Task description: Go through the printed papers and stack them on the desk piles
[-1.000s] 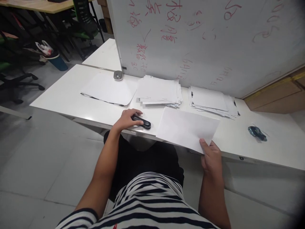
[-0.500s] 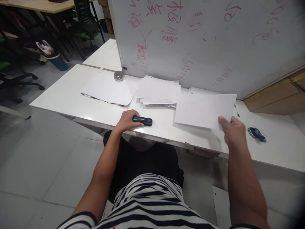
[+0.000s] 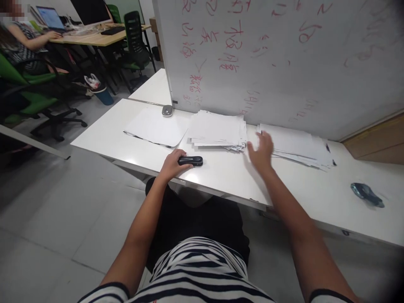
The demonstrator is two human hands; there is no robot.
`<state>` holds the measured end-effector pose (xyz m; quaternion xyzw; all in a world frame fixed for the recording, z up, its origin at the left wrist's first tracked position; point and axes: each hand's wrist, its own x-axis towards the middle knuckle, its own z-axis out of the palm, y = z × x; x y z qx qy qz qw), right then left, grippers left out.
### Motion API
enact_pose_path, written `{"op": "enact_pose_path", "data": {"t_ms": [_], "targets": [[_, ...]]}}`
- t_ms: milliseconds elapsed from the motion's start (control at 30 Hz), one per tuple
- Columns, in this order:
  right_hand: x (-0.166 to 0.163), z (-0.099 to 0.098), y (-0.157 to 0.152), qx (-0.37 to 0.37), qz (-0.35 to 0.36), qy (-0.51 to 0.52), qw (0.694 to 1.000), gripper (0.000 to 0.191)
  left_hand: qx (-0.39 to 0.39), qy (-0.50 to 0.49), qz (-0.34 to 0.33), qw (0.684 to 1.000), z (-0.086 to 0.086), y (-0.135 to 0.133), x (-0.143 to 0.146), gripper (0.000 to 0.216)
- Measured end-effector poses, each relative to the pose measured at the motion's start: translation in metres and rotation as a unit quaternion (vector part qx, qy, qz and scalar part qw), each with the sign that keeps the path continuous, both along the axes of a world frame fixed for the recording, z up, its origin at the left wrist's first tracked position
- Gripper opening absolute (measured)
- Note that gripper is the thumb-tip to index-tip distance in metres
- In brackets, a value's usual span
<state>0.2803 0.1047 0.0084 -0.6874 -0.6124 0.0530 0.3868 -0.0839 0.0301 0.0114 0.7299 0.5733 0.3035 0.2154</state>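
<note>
My left hand [image 3: 172, 165] rests on the white table [image 3: 104, 134] with its fingers curled round the near end of a black stapler [image 3: 191, 160]. My right hand [image 3: 261, 150] hovers open, fingers spread and blurred by motion, between two paper stacks. The middle stack [image 3: 217, 129] lies just left of it. The right stack [image 3: 296, 143] lies just right of it, against the whiteboard. Nothing is in my right hand.
A whiteboard [image 3: 284, 59] with red writing stands along the table's back. A single sheet [image 3: 156, 127] and a small grey object [image 3: 167, 110] lie at the left. A dark object [image 3: 366, 193] sits at the right. A person [image 3: 22, 40] works at a far desk among green chairs.
My right hand carried the held sheet to the right stack, let it go, and now swings left, open. The left hand stayed on the stapler. The camera tilted up.
</note>
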Motion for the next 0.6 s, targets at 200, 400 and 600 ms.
{"op": "enact_pose_path", "data": {"t_ms": [200,400,600], "targets": [[-0.080,-0.013,0.006,-0.037,0.194,-0.134,0.971,0.052,-0.001,0.009,0.013,1.000,0.001,0.000,0.003,0.036],[-0.070,-0.019,-0.002,0.014,0.207,-0.208,0.956,0.048,0.000,0.001,0.013,1.000,-0.001,0.002,0.002,0.036],[-0.070,-0.014,-0.005,0.020,0.183,-0.207,0.961,0.045,0.003,-0.018,0.021,1.000,-0.001,0.001,0.003,0.034]]}}
